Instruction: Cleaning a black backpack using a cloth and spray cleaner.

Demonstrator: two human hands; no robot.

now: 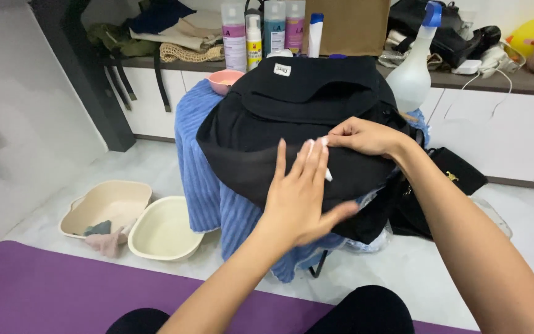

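A black fabric bag (304, 111) lies on a blue ribbed towel (208, 179) draped over a small stand. My left hand (301, 188) is spread flat, fingers apart, pressing on the bag's front edge. My right hand (363, 136) rests on the bag just beyond it, fingers pinched on a small white thing (327, 175) that pokes out between my left fingers. What the white thing is cannot be made out.
Two cream plastic basins (162, 229) (103, 204) sit on the floor at left, one holding cloths. A pink bowl (225, 79), several bottles (254, 37) and a white spray bottle (414, 68) stand behind the bag. A purple mat (44, 291) lies near me. Another black bag (458, 173) sits at right.
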